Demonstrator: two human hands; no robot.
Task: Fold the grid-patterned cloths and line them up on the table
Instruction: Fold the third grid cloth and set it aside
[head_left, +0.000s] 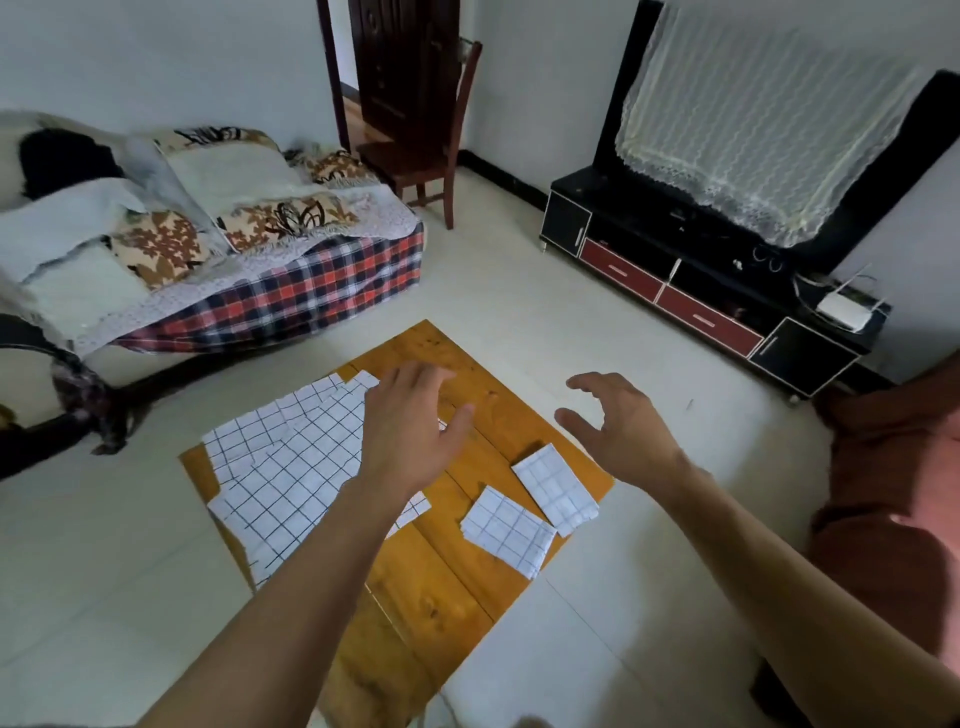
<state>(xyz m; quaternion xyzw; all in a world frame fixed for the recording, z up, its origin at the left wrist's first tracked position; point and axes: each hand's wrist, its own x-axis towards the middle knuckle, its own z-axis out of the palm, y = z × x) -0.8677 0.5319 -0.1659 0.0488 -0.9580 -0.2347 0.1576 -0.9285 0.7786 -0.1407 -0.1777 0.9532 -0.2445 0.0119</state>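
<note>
A low wooden table (467, 587) carries white cloths with a dark grid. A pile of unfolded cloths (285, 467) covers its left half. Two folded cloths lie on the right side: one (506, 530) nearer me, the other (558, 486) close to the right edge. My left hand (410, 431) hovers over the right edge of the unfolded pile, fingers spread, holding nothing. My right hand (618, 431) floats above the table's right corner, just beyond the folded cloths, fingers curled apart and empty.
A sofa (208, 249) with a plaid cover and cushions stands at the back left. A dark wooden chair (431, 150) is by the doorway. A black TV stand (691, 291) with a lace-covered screen lines the right wall. A reddish seat (893, 493) is at right.
</note>
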